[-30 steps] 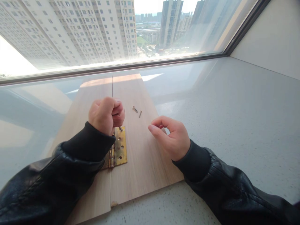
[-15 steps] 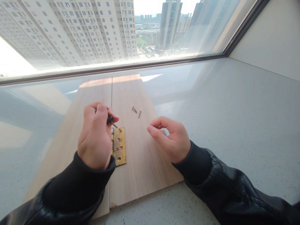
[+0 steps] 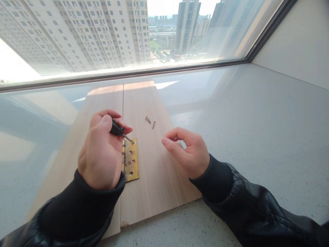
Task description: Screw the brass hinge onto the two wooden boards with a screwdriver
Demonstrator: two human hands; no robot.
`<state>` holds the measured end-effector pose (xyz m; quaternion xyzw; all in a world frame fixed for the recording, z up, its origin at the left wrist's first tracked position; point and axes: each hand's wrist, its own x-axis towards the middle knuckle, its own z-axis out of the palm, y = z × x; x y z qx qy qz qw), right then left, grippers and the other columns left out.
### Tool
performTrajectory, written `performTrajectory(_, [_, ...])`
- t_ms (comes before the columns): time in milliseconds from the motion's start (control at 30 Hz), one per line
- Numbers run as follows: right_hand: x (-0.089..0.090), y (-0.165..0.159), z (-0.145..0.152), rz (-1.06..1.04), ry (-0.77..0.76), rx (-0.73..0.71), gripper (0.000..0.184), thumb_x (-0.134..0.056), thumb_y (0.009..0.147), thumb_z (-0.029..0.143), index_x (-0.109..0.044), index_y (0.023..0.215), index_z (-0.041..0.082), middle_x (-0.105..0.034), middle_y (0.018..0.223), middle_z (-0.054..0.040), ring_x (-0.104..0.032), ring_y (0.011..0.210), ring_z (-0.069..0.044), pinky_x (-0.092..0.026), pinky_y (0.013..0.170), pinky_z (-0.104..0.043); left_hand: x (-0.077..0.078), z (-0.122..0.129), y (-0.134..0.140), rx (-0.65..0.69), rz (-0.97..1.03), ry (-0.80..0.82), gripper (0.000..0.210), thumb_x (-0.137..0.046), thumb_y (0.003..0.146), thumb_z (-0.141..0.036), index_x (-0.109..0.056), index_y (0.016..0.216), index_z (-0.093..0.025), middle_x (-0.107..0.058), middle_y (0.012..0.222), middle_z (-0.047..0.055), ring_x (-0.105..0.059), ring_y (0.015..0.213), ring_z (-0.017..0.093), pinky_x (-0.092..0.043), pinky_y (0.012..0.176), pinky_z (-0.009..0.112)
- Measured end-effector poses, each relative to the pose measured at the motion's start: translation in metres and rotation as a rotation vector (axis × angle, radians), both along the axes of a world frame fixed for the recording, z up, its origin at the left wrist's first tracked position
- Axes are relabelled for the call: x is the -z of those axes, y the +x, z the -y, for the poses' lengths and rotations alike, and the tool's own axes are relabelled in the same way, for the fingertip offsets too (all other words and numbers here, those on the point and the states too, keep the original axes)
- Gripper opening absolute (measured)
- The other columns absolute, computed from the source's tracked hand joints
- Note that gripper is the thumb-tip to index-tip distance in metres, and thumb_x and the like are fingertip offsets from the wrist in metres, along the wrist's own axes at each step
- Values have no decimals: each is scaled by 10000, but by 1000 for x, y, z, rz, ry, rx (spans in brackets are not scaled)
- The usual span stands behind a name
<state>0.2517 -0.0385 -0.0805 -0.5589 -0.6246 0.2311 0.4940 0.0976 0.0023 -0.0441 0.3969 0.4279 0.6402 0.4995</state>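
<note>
My left hand is closed around the black handle of a screwdriver, whose thin shaft slants down to the right. Its tip meets the top hole area of a brass hinge, where a screw head seems to sit. Part of the hinge is hidden behind my left hand. The hinge lies by the seam between two pale wooden boards. My right hand hovers over the right board's edge, thumb and index finger pinched together; anything between them is too small to make out.
Two loose screws, one thicker and one thinner, lie on the right board beyond the hinge. The boards rest on a speckled white sill. A window frame runs along the back, and a white wall stands at right.
My left hand has rolled and shifted slightly left, so more of the screwdriver's handle and shaft shows. The tip stays at the hinge's top hole. My right hand has hardly moved.
</note>
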Motion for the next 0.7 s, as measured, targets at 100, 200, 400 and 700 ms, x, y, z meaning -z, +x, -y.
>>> performTrajectory(100, [0, 0, 0, -2, 1, 0, 134, -563, 779, 243, -597, 668, 176, -608, 642, 3, -552, 643, -125, -440, 661, -293, 4, 1, 0, -2, -53, 32, 166, -430, 818, -156, -578, 760, -200, -489, 709, 14, -532, 661, 139, -462, 664, 299])
performTrajectory(200, [0, 0, 0, 1, 1, 0, 133, -564, 779, 242, -596, 667, 178, -606, 638, 5, -550, 640, -124, -440, 658, -291, 6, 3, -1, 11, -96, 45, 130, -464, 821, -173, -583, 777, -204, -523, 706, 7, -566, 688, 142, -470, 687, 293])
performTrajectory(400, [-1, 0, 0, 5, 7, -5, 133, -569, 781, 242, -596, 670, 174, -608, 644, 4, -551, 643, -122, -440, 660, -289, 9, 4, -1, -41, -175, 131, 34, -622, 749, -195, -589, 745, -187, -613, 715, 15, -599, 719, 159, -472, 700, 295])
performTrajectory(700, [0, 0, 2, 3, -2, -10, 129, -565, 778, 243, -590, 666, 186, -603, 639, 11, -548, 644, -125, -435, 654, -288, 20, -3, 0, -14, -276, 266, 138, -600, 809, -320, -525, 743, -224, -482, 612, -14, -468, 589, 139, -433, 598, 295])
